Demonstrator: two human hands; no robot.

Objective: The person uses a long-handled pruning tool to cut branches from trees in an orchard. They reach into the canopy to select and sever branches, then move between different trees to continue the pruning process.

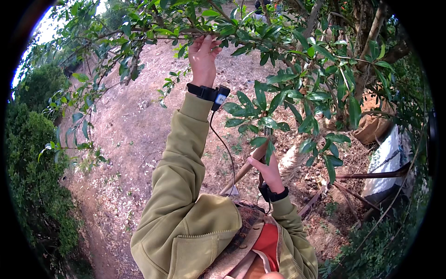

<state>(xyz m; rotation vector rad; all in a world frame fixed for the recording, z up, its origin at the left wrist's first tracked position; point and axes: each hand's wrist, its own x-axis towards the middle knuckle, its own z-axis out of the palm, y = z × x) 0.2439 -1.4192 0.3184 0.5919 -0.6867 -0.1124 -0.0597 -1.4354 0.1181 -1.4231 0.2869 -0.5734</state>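
My left hand (203,58) reaches up to a thin leafy branch (186,32) near the upper edge. Its fingers are curled closed around the branch, and leaves partly cover the fingertips. Lower and to the right, my right hand (269,173) is closed on a wooden stick (243,171), which slants down toward my body. Leaves hang in front of its upper end, so I cannot tell what is there. A black strap with a small device (221,96) sits on my left wrist, and another dark strap (273,192) is on my right.
A tree trunk (364,46) and leafy branches (320,95) fill the upper right. Dry, leaf-strewn ground (125,130) slopes below. Green bushes (39,176) line the left side. At right are rusty metal bars (371,176), a pale slab (388,160) and an orange-brown mound (374,123).
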